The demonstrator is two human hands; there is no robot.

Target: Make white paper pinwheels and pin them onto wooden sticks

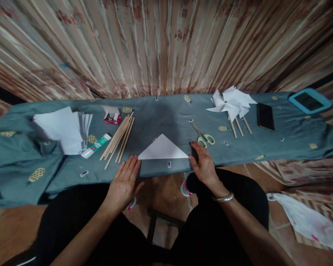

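Left hand [123, 183], flat, fingers together, and right hand [204, 166], thumb spread, touch the folded paper's [163, 149] corners, seemingly steadying it

- Folded sheet [163, 149]: on the counter [155, 118], mid-length, near its front edge.
- Wooden sticks [118, 138]: left of the sheet, in a loose bundle.
- Small box [111, 117]: just left of the sticks' far ends.
- Glue stick [97, 145]: between sticks and paper stack [63, 131], which lies further left.
- Scissors [201, 135]: right of the sheet, slightly behind it.
- Pinwheels [233, 102]: right of the scissors, toward the back, overlapping.
- Phone [265, 116]: right of the pinwheels.
- Screen device [310, 101]: right end, back edge.
- Curtain [155, 48]: behind the counter.
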